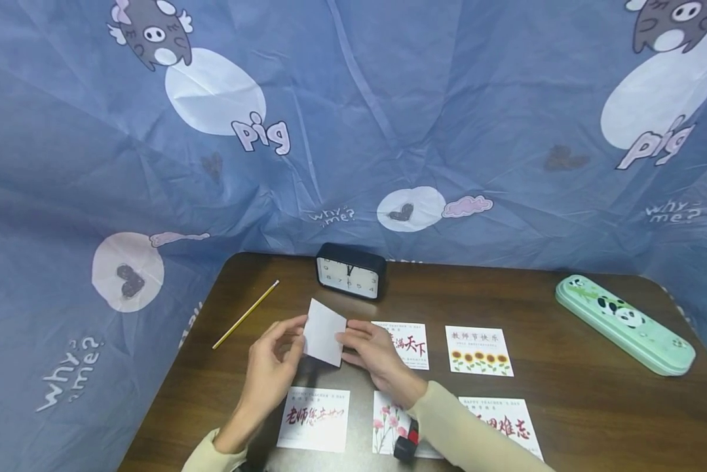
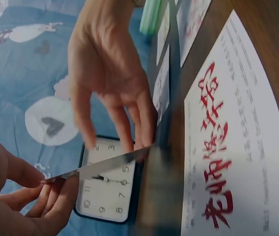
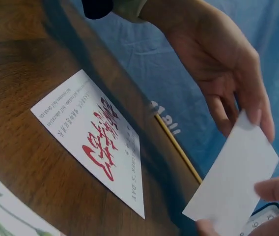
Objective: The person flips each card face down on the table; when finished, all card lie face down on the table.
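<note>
A small white card [image 1: 324, 333] is held up over the table between both hands, its blank face towards the head camera. My left hand [image 1: 270, 370] pinches its left edge between thumb and fingers; the left wrist view shows the card nearly edge-on. At the opposite edge, my right hand [image 1: 385, 360] holds the card, thumb overlapping the blank face in the head view. Beneath the left hand lies a card with red Chinese lettering [image 1: 314, 419]. Another red-lettered card [image 1: 412, 347] is partly covered by the right hand, and a pink-flower card [image 1: 388, 423] lies below the right wrist.
A sunflower card [image 1: 479, 351] and another red-lettered card [image 1: 509, 419] lie to the right. Behind the hands stands a black-framed clock [image 1: 350, 272]. A yellow pencil [image 1: 246, 314] lies left, and a green panda pencil case [image 1: 624, 324] far right. Blue patterned cloth [image 1: 353, 164] hangs behind.
</note>
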`<act>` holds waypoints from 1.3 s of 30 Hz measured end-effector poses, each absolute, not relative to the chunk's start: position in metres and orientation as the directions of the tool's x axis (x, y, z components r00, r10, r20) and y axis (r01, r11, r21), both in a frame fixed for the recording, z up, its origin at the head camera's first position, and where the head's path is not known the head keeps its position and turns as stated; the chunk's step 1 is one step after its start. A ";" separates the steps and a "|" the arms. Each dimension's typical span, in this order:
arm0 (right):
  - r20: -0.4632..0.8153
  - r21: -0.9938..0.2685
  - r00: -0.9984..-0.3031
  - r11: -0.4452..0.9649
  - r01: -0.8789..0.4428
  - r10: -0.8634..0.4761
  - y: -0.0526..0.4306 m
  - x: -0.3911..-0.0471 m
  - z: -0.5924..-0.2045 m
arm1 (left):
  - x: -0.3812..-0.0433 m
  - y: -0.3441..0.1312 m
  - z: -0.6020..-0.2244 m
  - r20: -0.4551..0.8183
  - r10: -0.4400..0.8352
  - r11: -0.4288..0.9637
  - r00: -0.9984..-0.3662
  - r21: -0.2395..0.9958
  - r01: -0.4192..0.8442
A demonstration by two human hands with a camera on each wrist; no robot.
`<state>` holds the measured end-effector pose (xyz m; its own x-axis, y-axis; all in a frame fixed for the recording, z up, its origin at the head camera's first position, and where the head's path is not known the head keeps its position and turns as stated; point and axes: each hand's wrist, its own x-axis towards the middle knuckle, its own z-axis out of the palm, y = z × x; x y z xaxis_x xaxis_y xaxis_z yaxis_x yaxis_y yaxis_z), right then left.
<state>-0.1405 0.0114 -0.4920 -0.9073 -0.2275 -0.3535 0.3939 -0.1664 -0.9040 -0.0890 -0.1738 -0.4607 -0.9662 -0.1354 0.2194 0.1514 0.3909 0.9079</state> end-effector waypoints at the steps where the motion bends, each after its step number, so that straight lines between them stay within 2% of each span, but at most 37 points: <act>1: -0.355 -0.905 -0.909 -0.166 0.393 -0.218 0.012 -0.141 -0.493 | -0.090 -0.176 -0.462 0.225 -0.146 0.405 -0.964 0.902 0.149; 9: -0.339 -0.930 -0.930 -0.095 0.354 -0.143 0.020 -0.147 -0.499 | -0.096 -0.189 -0.472 0.242 -0.179 0.467 -0.953 0.874 0.134; 15: -0.307 -0.950 -0.946 -0.017 0.311 -0.105 0.023 -0.152 -0.503 | -0.101 -0.196 -0.479 0.193 -0.184 0.512 -0.964 0.856 0.073; 35: -0.285 -0.952 -0.948 0.161 0.261 -0.145 0.022 -0.157 -0.503 | -0.116 -0.205 -0.500 0.069 -0.100 0.641 -0.993 0.767 -0.011; 39: -0.280 -0.940 -0.946 0.248 0.235 -0.165 0.024 -0.157 -0.502 | -0.118 -0.205 -0.504 0.070 -0.092 0.658 -0.993 0.753 -0.008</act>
